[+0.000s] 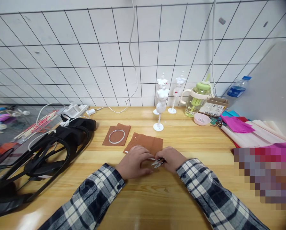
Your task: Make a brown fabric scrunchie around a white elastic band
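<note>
1. White tiles (99, 54) with dark grout back a pale wooden table (138, 204).
2. Left hand (133, 162) lies palm down at the near edge of a brown cloth (149, 142); whether it pinches anything, I cannot tell. Right hand (173, 158) grasps small snips (159, 162), blades pointing leftward.
3. Pink dish (198, 123) holds tiny pale bits (201, 120), just beside a green-lidded bottle (197, 99).
4. Brown cloth: flat, roughly four-sided, mid-table.
</note>
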`<action>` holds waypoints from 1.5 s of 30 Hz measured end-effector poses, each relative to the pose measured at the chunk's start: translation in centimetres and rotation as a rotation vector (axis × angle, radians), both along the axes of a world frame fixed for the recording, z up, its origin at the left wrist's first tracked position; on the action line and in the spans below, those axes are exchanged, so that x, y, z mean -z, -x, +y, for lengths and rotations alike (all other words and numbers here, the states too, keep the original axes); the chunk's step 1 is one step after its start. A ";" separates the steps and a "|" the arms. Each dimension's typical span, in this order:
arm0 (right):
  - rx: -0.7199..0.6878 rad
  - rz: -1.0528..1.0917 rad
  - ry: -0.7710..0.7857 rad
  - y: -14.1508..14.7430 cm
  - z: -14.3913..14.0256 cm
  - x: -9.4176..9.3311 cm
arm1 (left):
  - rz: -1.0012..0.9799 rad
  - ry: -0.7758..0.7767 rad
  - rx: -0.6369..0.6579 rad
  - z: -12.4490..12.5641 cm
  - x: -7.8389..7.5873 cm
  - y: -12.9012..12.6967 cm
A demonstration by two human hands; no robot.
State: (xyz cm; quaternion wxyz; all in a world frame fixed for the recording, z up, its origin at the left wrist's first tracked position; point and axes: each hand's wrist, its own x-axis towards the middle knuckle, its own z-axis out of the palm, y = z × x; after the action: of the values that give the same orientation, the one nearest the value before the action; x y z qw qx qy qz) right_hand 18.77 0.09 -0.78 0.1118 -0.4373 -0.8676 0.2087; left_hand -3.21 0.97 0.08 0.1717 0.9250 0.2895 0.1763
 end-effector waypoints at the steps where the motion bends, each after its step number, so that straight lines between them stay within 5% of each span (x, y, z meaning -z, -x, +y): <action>1: 0.006 0.026 -0.012 0.2 -0.2 -0.2 | 0.022 -0.010 0.008 -0.2 -0.1 -0.2; 9: 0.147 0.431 -0.094 0.6 -1.1 -1.6 | -0.134 -0.045 -0.145 0.1 0.6 -0.2; 15: 0.214 0.398 -0.146 1.4 -0.9 -1.2 | -0.212 0.140 -0.192 0.4 0.8 -0.3; 23: 0.314 0.439 0.033 2.0 -1.3 -1.1 | -0.168 0.048 -0.170 -0.5 0.1 -0.4; 27: 0.444 0.431 -0.006 1.6 -1.4 -0.8 | -0.307 0.254 -0.307 -0.1 0.9 -0.5; 33: 0.366 0.302 -0.168 2.4 -1.8 -1.0 | -0.508 0.576 -0.422 0.9 1.2 -0.1; 41: 0.326 0.342 -0.063 3.7 -2.2 -0.1 | -0.542 0.775 -0.326 1.1 0.7 0.3; 45: 0.355 0.232 -0.039 3.5 -2.2 -0.3 | -0.574 0.836 -0.466 1.0 0.9 0.3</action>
State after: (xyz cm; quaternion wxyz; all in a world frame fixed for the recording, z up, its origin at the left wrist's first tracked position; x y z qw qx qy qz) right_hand 15.22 -2.15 -0.52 0.2544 -0.5540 -0.7621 0.2180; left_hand -3.50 1.94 -0.85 0.5525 0.6044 0.4733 0.3247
